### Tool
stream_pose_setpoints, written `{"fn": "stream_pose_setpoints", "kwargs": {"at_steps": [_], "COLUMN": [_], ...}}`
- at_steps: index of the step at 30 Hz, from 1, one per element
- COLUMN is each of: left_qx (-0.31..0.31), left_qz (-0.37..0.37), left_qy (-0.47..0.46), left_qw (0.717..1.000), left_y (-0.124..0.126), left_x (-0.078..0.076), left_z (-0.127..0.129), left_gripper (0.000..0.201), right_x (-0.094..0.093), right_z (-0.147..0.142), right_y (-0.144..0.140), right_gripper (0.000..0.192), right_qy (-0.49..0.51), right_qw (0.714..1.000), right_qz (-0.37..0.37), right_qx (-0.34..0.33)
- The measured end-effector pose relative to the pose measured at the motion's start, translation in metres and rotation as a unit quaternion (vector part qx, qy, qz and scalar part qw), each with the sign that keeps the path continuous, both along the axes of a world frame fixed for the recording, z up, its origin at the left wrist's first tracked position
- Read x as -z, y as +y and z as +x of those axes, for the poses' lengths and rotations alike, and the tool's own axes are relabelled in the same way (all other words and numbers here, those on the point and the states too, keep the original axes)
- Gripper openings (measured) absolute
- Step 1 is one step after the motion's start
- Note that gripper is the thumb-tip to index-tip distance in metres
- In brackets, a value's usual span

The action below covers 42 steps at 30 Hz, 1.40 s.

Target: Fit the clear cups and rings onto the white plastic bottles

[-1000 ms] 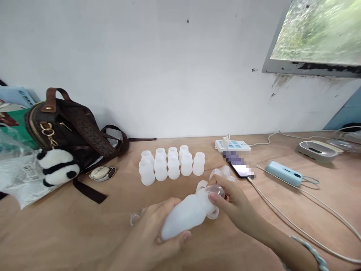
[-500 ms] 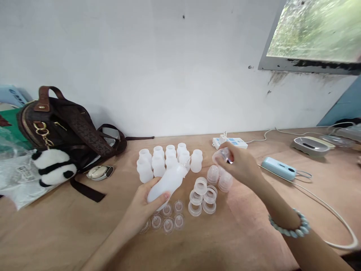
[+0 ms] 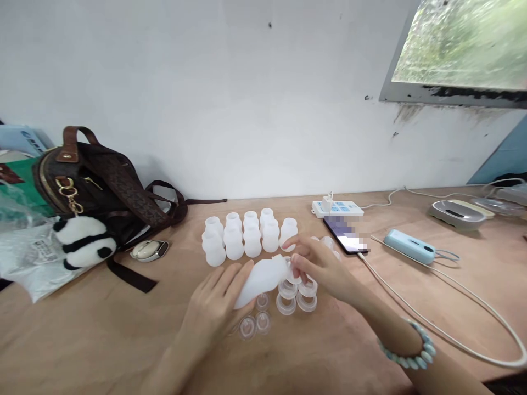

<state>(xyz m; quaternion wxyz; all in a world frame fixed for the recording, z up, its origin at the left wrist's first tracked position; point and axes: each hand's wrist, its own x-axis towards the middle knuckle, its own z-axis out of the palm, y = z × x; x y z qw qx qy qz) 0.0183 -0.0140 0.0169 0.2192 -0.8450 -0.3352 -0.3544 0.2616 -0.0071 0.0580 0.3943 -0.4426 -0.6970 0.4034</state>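
Item one: my left hand (image 3: 218, 304), fingers curled round the base of a translucent silicone bottle (image 3: 263, 276), which lies tilted above the wooden table (image 3: 102, 329), neck toward the right; item two: my right hand (image 3: 321, 269), fingertips pinched at the bottle's neck, seemingly on a clear ring (image 3: 293, 272), though I cannot tell how firmly; item three: loose rings (image 3: 297, 296) just beneath the hands; small clear caps (image 3: 255, 322) below the bottle; standing bottles (image 3: 247, 236) behind. Risk, as I judge it: the soft body buckling under grip, the ring seating crooked; a stray wrist toppling the standing bottles or scattering caps.
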Motion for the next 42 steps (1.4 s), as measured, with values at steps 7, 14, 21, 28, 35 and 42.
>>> {"fn": "stream_pose_setpoints", "kwargs": {"at_steps": [7, 14, 21, 28, 35, 42], "left_qx": [0.001, -0.006, 0.047, 0.068, 0.033, -0.005], "left_qz": [0.08, 0.085, -0.064, -0.394, -0.121, -0.023], "left_qy": [0.045, 0.043, -0.034, -0.178, -0.067, 0.002], "left_qw": [0.996, 0.995, 0.996, 0.899, 0.99, 1.0], "left_y": [-0.003, -0.005, -0.007, -0.008, -0.005, -0.005], "left_x": [0.004, 0.004, 0.001, -0.013, -0.006, 0.001], "left_z": [0.003, 0.005, 0.008, 0.004, 0.002, 0.0], "left_gripper": [0.038, 0.034, 0.031, 0.026, 0.032, 0.032], "right_x": [0.019, 0.017, 0.022, 0.02, 0.025, 0.017], "right_z": [-0.02, -0.021, -0.021, -0.004, -0.009, -0.001], "right_y": [-0.005, -0.006, -0.003, 0.0, -0.003, 0.004], "right_gripper": [0.034, 0.036, 0.027, 0.039, 0.049, 0.034], "right_qy": [0.074, 0.091, 0.098, 0.02, 0.012, 0.007], "right_qw": [0.995, 0.99, 0.994, 0.988, 0.999, 0.994], "right_qz": [-0.033, -0.099, -0.042, 0.117, 0.031, 0.006], "right_qx": [0.053, 0.028, 0.03, -0.103, -0.024, -0.107]}}
